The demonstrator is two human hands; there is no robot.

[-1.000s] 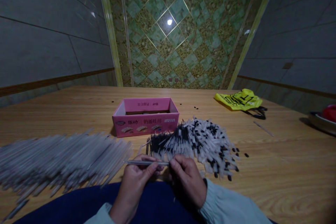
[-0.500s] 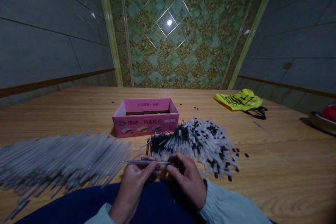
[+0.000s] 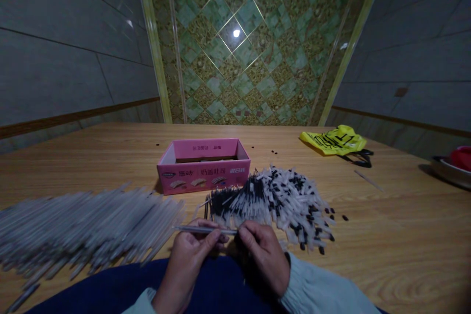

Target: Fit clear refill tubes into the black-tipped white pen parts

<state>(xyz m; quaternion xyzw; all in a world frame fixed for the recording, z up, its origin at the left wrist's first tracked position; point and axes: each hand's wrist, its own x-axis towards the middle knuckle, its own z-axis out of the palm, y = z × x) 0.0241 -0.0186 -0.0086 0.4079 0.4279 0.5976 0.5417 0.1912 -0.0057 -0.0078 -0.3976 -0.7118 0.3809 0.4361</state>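
Holds a slim tube [image 3: 205, 229] in closed left fingers [image 3: 210, 240], with right fingers [image 3: 250, 239] pinched at its end; looks light, stiff, slippery, best gripped mid-length

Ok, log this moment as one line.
left hand: holding slim rod; right hand: pinched at its right end; pink box: open, beyond hands; pale tubes: piled left; black-and-white pieces: heaped right

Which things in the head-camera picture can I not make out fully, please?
Head view:
- Right end of the thin, grey, tubular stick: covered by the right hand.
- Contents of the open, pink, printed box: mostly hidden behind its front wall.
- Pile of long, translucent, slender tubes and round, pale bowl: cut off by picture edges.
- Tiny black bits beyond the box: too small to identify.
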